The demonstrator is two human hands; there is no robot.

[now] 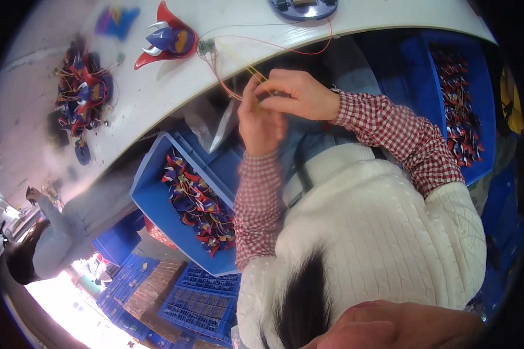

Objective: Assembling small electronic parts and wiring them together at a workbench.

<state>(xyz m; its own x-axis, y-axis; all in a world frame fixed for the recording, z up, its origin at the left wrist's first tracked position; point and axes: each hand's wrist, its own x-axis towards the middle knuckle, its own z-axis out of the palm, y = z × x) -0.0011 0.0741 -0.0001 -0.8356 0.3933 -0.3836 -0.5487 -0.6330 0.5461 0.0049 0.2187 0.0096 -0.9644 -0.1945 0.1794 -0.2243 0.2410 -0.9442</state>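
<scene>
Here, both hands meet just off the near edge of the white worktable (140,100), the landmark for all positions given. The R hand (304,96) pinches the yellow wires (256,71) btwn thumb & fingers, prob. because leads so thin call for a fingertip hold; the L hand (261,127) is raised against it, fingers bent, but blur hides whether it is closed on anything (cannot tell). The yellow wires run from near a small green circuit board (205,47) on the table to the hands. A red wire (315,53) loops over the tabletop toward a purple-blue oval case (304,8), farther R on the table. Beside the board sits a horned plastic shell (173,41), w/ a pile of wired shells (86,96) at table L. Below table level, a L blue bin (148,179) & a R blue bin (487,110) contain similar parts, presumably flanking the person for easy reach.
</scene>
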